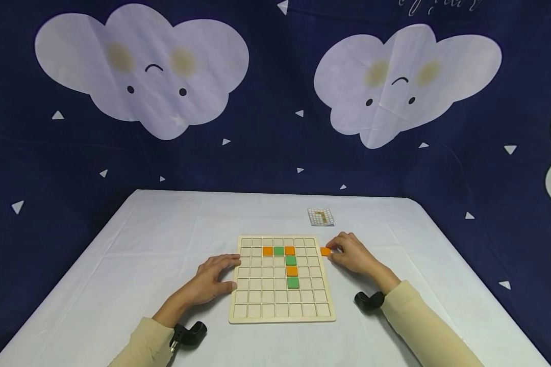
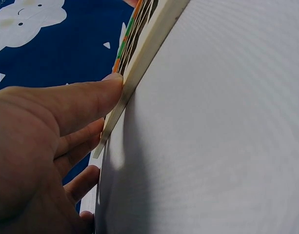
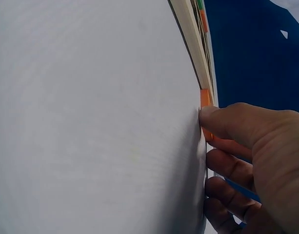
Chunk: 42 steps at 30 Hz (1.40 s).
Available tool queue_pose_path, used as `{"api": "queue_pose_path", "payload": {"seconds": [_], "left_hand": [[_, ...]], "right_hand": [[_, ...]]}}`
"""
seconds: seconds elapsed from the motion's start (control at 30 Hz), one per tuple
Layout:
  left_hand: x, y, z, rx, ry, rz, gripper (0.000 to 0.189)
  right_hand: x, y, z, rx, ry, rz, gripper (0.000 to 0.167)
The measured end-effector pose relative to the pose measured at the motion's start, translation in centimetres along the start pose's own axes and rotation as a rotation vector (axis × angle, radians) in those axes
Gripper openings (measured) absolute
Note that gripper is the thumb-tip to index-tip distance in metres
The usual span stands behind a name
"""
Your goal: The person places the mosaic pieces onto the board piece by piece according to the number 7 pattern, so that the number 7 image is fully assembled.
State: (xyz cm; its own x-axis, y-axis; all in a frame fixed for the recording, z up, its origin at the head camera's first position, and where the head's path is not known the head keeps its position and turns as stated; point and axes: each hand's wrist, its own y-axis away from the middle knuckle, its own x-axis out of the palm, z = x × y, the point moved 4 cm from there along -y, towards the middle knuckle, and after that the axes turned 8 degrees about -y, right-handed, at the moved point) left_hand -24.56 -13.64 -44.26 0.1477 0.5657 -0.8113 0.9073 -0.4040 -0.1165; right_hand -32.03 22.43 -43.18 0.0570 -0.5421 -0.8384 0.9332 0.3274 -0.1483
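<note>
A pale wooden grid board (image 1: 282,320) lies on the white table, with three orange and three green square tiles in its cells. The tiles form a row near the far side and a column running down from the row's right end. My left hand (image 1: 211,279) rests against the board's left edge, thumb and fingertips touching the rim, fingers fairly straight. Beside the right edge, my right hand (image 1: 352,253) pinches a loose orange tile (image 1: 325,252) between thumb and fingers. In the right wrist view that orange tile (image 3: 205,97) is partly hidden by the thumb.
A small card (image 1: 321,217) printed with a coloured grid pattern lies behind the board, to the right. Each wrist wears a black camera mount. A dark blue cloth (image 1: 275,153) with clouds and small triangles hangs behind the white table (image 1: 165,224).
</note>
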Motion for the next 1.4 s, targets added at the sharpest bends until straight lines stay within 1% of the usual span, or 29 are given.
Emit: {"api": "queue_pose_path", "payload": {"seconds": [0.2,0.53,0.73,0.93,1.13,1.4], "left_hand": [[0.0,0.0,0.1,0.005,-0.005,-0.004,0.051],[0.0,-0.1,0.0,0.003,-0.013,-0.003,0.051],[0.0,-0.1,0.0,0.003,-0.019,-0.001,0.052],[0.1,-0.1,0.0,0.008,-0.015,-0.002,0.052],[0.1,-0.1,0.1,0.012,-0.016,-0.005,0.051],[0.0,-0.1,0.0,0.007,-0.014,-0.004,0.051]], "right_hand": [[0.0,0.1,-0.1,-0.019,0.001,-0.019,0.022],[-0.1,0.4,-0.1,0.004,0.008,-0.035,0.021],[-0.3,0.9,0.0,-0.017,0.001,-0.062,0.022],[-0.5,1.3,0.6,-0.034,-0.004,-0.091,0.021],[-0.6,1.9,1.5,-0.070,-0.012,-0.119,0.021],[-0.4,2.9,2.7,-0.083,-0.040,-0.106,0.020]]}}
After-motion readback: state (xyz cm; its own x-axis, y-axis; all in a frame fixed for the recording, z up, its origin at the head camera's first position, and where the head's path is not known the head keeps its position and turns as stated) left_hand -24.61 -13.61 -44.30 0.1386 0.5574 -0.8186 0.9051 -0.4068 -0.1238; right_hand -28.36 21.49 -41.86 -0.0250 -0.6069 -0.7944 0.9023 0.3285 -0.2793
